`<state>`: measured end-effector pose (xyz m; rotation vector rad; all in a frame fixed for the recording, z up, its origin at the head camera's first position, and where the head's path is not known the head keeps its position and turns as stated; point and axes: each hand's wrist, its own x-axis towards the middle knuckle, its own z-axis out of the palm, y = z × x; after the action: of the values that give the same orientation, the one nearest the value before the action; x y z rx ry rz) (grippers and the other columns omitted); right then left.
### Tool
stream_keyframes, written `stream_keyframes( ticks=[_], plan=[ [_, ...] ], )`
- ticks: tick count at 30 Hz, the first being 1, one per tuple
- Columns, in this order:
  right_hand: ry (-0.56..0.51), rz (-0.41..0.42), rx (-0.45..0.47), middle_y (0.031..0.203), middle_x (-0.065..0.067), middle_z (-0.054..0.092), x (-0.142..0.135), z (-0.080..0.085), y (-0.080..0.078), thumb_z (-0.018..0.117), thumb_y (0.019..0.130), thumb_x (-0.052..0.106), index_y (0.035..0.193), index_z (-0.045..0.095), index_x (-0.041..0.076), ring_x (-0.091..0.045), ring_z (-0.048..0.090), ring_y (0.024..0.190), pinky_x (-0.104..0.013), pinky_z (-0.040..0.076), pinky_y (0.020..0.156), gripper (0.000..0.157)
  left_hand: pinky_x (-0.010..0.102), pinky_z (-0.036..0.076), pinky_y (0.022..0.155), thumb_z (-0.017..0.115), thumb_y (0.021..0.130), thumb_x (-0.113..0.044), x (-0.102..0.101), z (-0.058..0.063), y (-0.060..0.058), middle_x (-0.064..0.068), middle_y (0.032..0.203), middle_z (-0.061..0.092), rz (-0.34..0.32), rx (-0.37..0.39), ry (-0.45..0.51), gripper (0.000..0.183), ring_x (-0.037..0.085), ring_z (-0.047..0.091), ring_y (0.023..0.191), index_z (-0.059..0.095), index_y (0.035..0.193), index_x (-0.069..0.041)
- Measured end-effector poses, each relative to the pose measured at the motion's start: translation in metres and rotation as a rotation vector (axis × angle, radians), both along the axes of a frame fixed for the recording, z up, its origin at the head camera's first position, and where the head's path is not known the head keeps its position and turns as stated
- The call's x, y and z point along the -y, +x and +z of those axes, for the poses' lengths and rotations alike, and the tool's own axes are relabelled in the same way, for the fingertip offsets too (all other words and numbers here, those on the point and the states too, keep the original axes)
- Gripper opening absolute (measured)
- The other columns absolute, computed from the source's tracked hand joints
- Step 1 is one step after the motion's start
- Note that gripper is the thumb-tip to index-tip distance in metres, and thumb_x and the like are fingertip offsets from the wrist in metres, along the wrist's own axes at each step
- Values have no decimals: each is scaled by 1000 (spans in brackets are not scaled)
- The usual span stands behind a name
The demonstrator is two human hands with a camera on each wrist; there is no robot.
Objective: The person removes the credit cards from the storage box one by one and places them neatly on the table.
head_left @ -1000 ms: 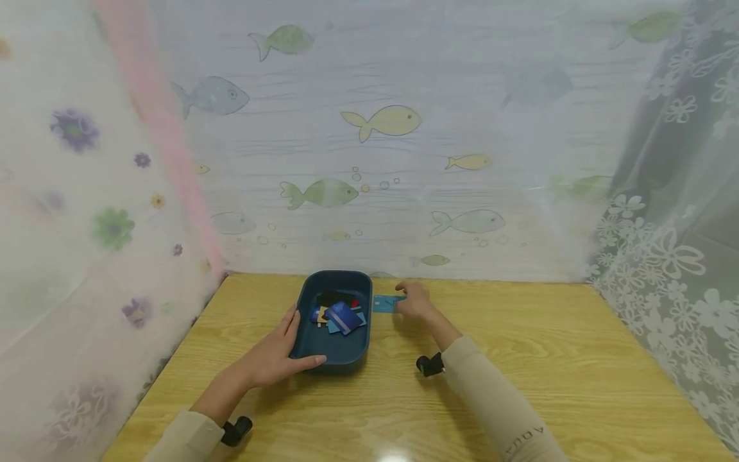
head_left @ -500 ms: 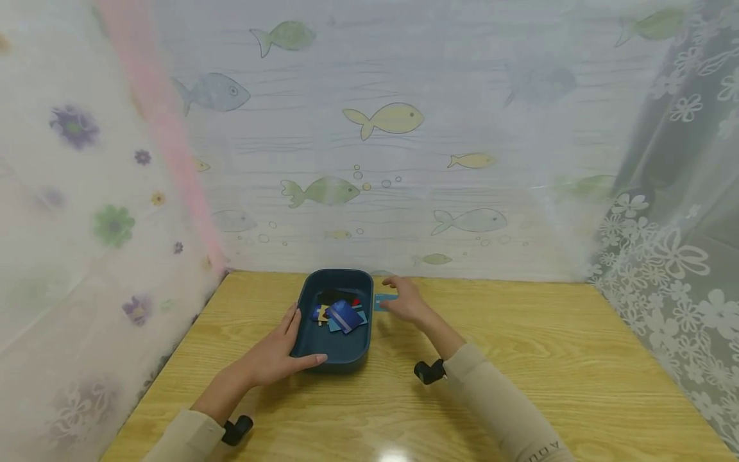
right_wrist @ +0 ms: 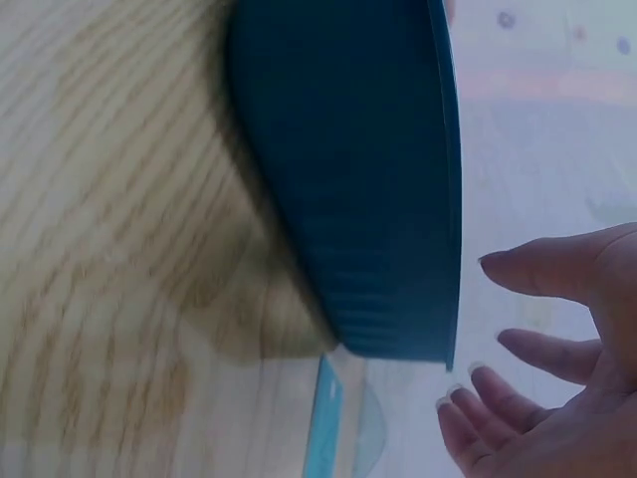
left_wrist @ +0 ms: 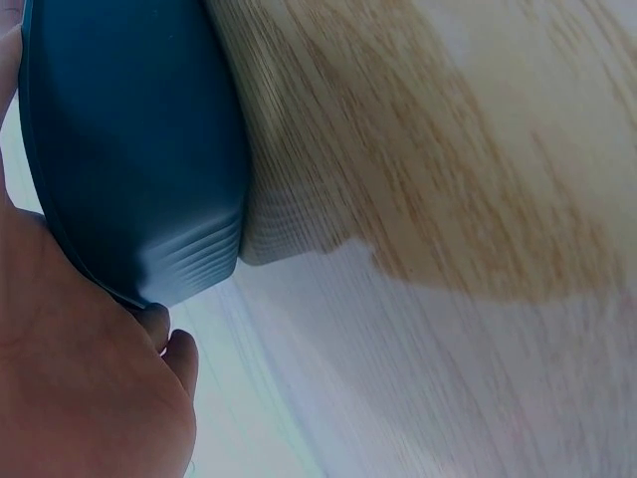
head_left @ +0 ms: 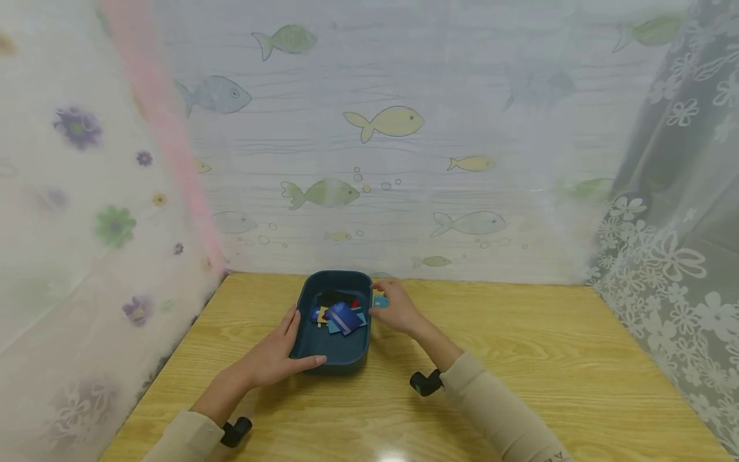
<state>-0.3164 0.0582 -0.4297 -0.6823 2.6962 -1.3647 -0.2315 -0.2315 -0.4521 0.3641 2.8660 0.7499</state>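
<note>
A dark blue plastic bin (head_left: 335,353) stands on the table with several cards inside, a blue card with a pale stripe (head_left: 344,319) on top. My left hand (head_left: 268,359) holds the bin at its near left corner, fingers along the left side and thumb over the near rim. In the left wrist view, that hand (left_wrist: 90,358) lies against the rim. My right hand (head_left: 398,311) is at the bin's right rim, over a light blue card (head_left: 380,301) lying on the table. The right wrist view shows this hand (right_wrist: 567,368) with fingers loosely bent and nothing between them.
The wood-grain table (head_left: 519,359) meets a fish-print curtain (head_left: 404,192) at its back edge. A flowered curtain (head_left: 75,256) hangs on the left, and a sheer one with white flowers (head_left: 664,269) on the right.
My right hand has moved left over the light blue card to the bin's right rim, covering more of the card. The left hand and the bin have stayed in place.
</note>
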Motion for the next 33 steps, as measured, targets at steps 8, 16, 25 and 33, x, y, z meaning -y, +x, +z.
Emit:
stream_keyframes(
  ticks=[8,16,25,33],
  plan=[
    [1,51,-32,139,-24,48,10,6,11,70,93,3,139,56,-5,-47,51,127,-58,46,103,48,64,27,117,62,86,-76,0,1,0,16,171,-9,-7,-3,-2,125,45,16,154,-3,163,-1],
    [95,116,-97,136,-21,52,31,9,17,68,96,7,141,55,-3,-40,56,122,-51,51,98,48,65,28,116,61,87,-76,0,2,1,18,171,-7,-5,0,1,124,47,17,153,-1,163,-1],
    [231,98,-98,139,-22,50,59,-1,18,72,96,16,142,54,-2,-31,60,111,-42,56,88,53,63,29,116,60,88,-75,-1,3,2,18,171,-8,-13,-5,16,122,46,19,152,0,163,0],
    [293,66,-96,146,-23,41,78,-6,20,67,100,15,151,42,-6,-31,52,119,-39,54,88,61,63,29,117,60,90,-74,-2,3,2,18,171,-8,-18,1,16,120,46,18,153,0,163,1]
  ],
)
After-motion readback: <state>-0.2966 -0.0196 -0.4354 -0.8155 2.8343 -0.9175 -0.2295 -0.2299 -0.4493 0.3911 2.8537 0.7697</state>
